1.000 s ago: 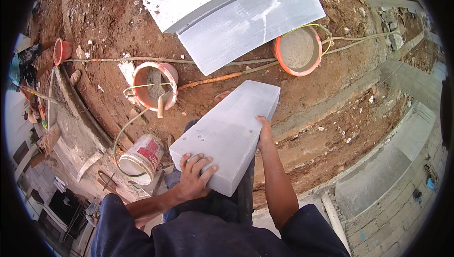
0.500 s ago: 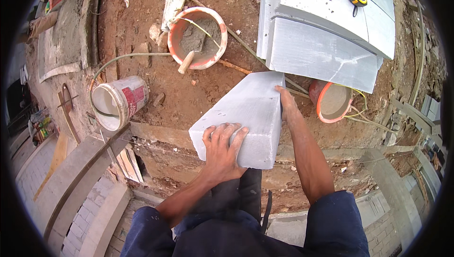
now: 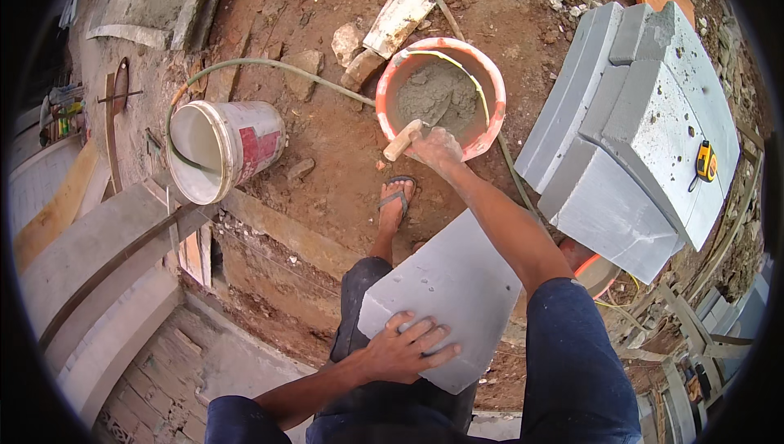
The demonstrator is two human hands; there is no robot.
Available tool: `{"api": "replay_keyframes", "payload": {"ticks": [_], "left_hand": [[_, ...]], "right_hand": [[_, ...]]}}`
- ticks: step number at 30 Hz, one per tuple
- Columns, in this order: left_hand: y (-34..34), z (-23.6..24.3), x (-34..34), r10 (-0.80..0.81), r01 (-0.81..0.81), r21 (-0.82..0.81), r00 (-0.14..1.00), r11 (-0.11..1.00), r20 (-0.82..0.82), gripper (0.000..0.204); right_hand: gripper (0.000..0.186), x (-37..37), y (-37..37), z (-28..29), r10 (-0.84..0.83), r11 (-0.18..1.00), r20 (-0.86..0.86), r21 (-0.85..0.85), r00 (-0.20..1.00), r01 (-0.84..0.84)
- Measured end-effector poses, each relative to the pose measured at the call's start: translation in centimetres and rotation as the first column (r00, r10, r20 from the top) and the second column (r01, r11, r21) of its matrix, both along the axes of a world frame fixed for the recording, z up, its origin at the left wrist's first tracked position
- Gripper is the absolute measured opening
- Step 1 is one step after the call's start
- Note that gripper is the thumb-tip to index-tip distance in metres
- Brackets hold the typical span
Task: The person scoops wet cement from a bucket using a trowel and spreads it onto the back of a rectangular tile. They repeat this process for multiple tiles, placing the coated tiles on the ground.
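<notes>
Left hand (image 3: 408, 352) lies spread on the grey block (image 3: 445, 289), over the person's legs (image 3: 359, 301); right hand (image 3: 438, 150), well apart, touches the trowel handle (image 3: 400, 143) at the orange mortar bucket (image 3: 385, 97), closure unclear.

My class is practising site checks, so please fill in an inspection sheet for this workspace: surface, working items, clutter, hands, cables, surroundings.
Surface: brown earth, uneven, with loose stones.
Working items: pale block in front of the legs; orange-rimmed bucket holding wet gray mix and a trowel.
Clutter: white bucket; tape measure and crumbs on stacked blocks.
Hands: left hand spread on the block; right hand at the trowel's handle, grip unclear.
Cables: nothing electrical seen; green hose leads out of the white bucket.
Surroundings: gray beams at lower left.
</notes>
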State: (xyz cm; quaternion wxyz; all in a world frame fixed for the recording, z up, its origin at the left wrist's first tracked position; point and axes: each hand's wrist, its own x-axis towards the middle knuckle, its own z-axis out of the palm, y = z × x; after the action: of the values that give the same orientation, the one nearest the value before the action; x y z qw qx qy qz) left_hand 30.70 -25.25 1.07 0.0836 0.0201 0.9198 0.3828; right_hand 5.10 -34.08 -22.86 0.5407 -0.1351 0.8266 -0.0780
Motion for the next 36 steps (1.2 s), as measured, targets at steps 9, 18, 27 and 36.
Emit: {"api": "replay_keyframes", "payload": {"ticks": [9, 18, 27, 36], "left_hand": [[-0.2, -0.7, -0.1, 0.058, -0.060, -0.002, 0.984, 0.998, -0.168, 0.046], [-2.5, -0.3, -2.1, 0.050, -0.049, 0.012, 0.993, 0.999, -0.104, 0.068], [-1.9, 0.5, -4.5, -0.032, 0.026, -0.073, 0.997, 0.997, -0.077, 0.079], [4.9, 4.0, -10.8, -0.276, 0.262, -0.220, 0.961, 0.940, -0.033, 0.087]], "right_hand": [[0.046, 1.9, 0.9, -5.2, -0.600, 0.796, 0.262, 0.102, 0.756, 0.597], [0.030, -4.1, 10.7, 13.1, 0.298, 0.793, -0.409, -0.397, 0.862, -0.463], [0.031, -3.8, 27.9, 17.6, -0.034, 0.969, -0.317, -0.242, 0.948, -0.046], [0.051, 11.9, 61.0, 16.9, -0.642, 0.679, -0.502, -0.021, 0.579, 0.734]]}}
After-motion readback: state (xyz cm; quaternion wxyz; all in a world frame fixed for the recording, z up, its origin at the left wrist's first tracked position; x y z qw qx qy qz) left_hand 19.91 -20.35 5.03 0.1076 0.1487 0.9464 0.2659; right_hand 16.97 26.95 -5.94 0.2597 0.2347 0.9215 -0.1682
